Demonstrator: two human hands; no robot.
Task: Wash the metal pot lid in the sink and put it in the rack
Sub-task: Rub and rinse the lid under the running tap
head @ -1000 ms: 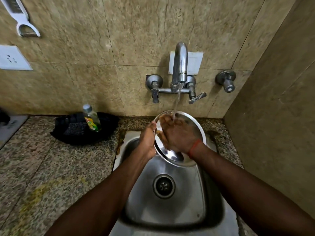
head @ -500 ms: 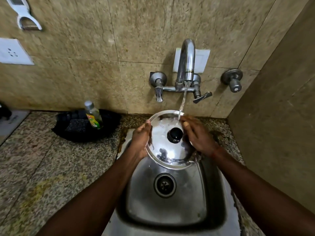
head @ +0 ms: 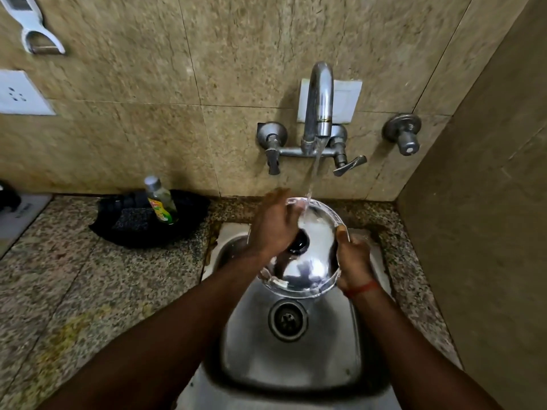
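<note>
The round metal pot lid (head: pixel 313 261) with a black knob (head: pixel 299 243) is tilted over the steel sink (head: pixel 293 359), its top side facing me. Water from the tap (head: pixel 318 105) runs onto its upper edge. My left hand (head: pixel 273 223) lies across the lid's top left with fingers spread over the surface, next to the knob. My right hand (head: pixel 352 260) grips the lid's right rim, thumb hooked over the edge. No rack is in view.
A small dish soap bottle (head: pixel 161 202) stands in a black tray (head: pixel 148 220) with a scrubber on the granite counter (head: pixel 74 291) to the left. The drain (head: pixel 287 321) sits below the lid. A tiled side wall (head: pixel 488 232) closes off the right.
The lid has stayed under the water. My left hand moved from the left rim onto the lid's top near the knob. My right hand shifted from the upper right edge down to the right rim.
</note>
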